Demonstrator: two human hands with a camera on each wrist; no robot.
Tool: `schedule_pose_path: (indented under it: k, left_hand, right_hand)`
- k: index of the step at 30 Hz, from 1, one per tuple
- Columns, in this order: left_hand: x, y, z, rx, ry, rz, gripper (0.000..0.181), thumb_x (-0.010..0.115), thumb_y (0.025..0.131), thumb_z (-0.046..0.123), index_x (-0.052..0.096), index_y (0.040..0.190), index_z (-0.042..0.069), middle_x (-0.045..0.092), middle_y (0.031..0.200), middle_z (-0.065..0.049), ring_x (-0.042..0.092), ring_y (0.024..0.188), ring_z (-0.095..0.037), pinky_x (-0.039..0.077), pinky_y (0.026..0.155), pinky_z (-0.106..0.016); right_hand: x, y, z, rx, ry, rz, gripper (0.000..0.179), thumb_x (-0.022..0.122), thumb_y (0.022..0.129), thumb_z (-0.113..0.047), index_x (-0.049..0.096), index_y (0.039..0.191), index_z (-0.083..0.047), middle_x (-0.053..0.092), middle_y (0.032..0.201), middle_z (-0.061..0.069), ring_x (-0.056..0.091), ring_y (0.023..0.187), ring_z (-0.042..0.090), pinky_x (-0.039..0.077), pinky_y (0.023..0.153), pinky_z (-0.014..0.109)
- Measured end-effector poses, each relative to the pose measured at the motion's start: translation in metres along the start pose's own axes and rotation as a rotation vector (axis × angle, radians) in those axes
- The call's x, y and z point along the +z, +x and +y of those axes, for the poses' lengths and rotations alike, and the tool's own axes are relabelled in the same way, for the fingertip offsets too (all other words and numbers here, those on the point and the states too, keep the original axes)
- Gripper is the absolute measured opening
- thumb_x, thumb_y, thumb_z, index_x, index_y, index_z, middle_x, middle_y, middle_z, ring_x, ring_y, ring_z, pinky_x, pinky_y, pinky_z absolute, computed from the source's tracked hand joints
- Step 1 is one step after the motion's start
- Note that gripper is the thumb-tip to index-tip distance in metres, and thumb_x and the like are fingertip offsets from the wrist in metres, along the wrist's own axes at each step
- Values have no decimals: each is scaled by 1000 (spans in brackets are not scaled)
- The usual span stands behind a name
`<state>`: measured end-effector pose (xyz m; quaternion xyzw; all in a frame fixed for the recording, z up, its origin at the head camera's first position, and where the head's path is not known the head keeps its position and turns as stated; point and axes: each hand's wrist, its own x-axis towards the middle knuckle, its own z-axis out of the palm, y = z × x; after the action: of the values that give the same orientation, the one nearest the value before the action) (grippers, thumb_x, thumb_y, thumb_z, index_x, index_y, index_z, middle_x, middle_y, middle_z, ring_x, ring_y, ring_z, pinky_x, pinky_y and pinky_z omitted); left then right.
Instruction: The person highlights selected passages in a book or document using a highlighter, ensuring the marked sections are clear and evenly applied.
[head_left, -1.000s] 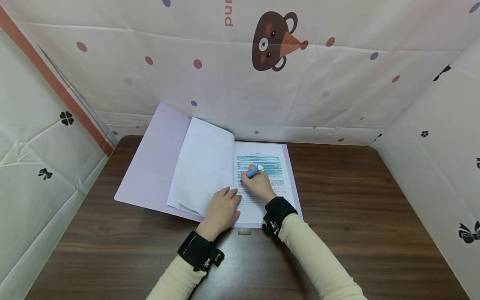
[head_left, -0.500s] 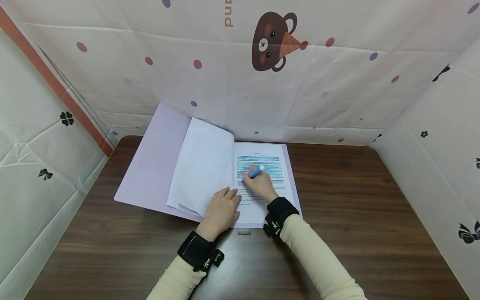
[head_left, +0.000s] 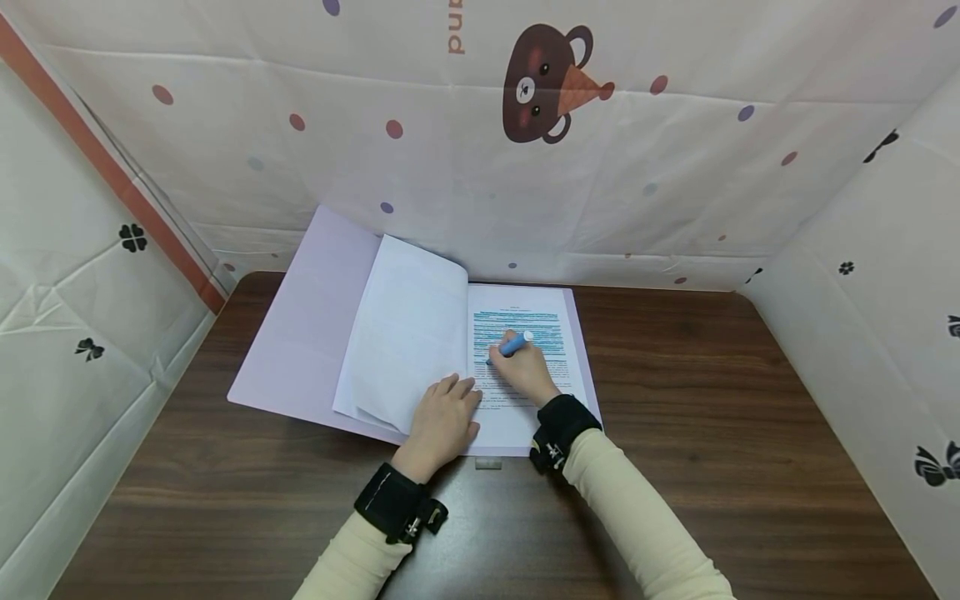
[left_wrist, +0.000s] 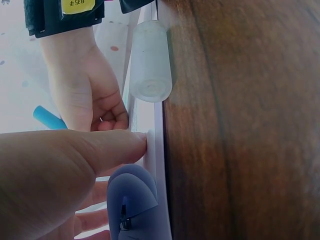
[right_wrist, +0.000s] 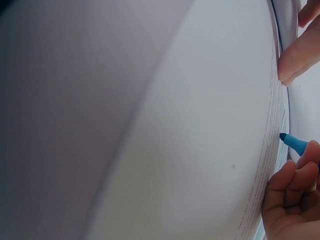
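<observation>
An open lilac folder [head_left: 300,325] lies on the table with a printed sheet [head_left: 517,425] on its right side. Blue lines cover the upper part of the print. My right hand [head_left: 525,373] grips a blue marker [head_left: 514,344], its dark tip [right_wrist: 283,136] at a line of text in the right wrist view. My left hand [head_left: 441,415] rests spread near the fold, over the lower corner of a turned white page [head_left: 412,317] and the printed sheet's edge. In the left wrist view my left thumb [left_wrist: 115,148] lies close to the folder's near edge, beside a curled page corner [left_wrist: 131,195].
A small translucent tab [head_left: 488,463], shaped like a short tube, sticks out at the folder's near edge. Brown wooden tabletop [head_left: 712,433] surrounds the folder. A patterned cloth [head_left: 450,167] hangs behind the table, with more cloth on both sides.
My right hand has slid slightly to the right with the marker, along a line of text. My left hand and the folder have stayed in place.
</observation>
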<state>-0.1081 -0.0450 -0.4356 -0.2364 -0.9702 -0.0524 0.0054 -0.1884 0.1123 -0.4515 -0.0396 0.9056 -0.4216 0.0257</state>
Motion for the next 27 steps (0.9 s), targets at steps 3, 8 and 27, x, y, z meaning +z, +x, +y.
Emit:
schedule_pose_path:
  k: [3, 8, 27]
  left_hand:
    - [0, 0, 0, 0, -3, 5, 44, 67, 80, 31, 61, 120, 12, 54, 130, -8, 43, 125, -29, 36, 103, -42]
    - [0, -1, 0, 1, -5, 12, 43, 68, 80, 30, 61, 119, 12, 55, 130, -8, 44, 125, -29, 36, 103, -42]
    - [1, -1, 0, 1, 0, -6, 45, 68, 81, 31, 60, 121, 12, 53, 132, -8, 42, 126, -29, 35, 104, -42]
  right_hand:
    - [-1, 0, 0, 2, -3, -4, 26, 50, 90, -23, 39, 70, -12, 38, 59, -2, 32, 50, 12, 29, 47, 23]
    - [-2, 0, 1, 11, -2, -8, 26, 50, 90, -25, 39, 71, -13, 39, 59, -2, 34, 50, 12, 30, 47, 24]
    - [-7, 0, 7, 8, -19, 8, 28, 50, 90, -24, 36, 69, -12, 36, 59, -1, 30, 49, 12, 28, 47, 24]
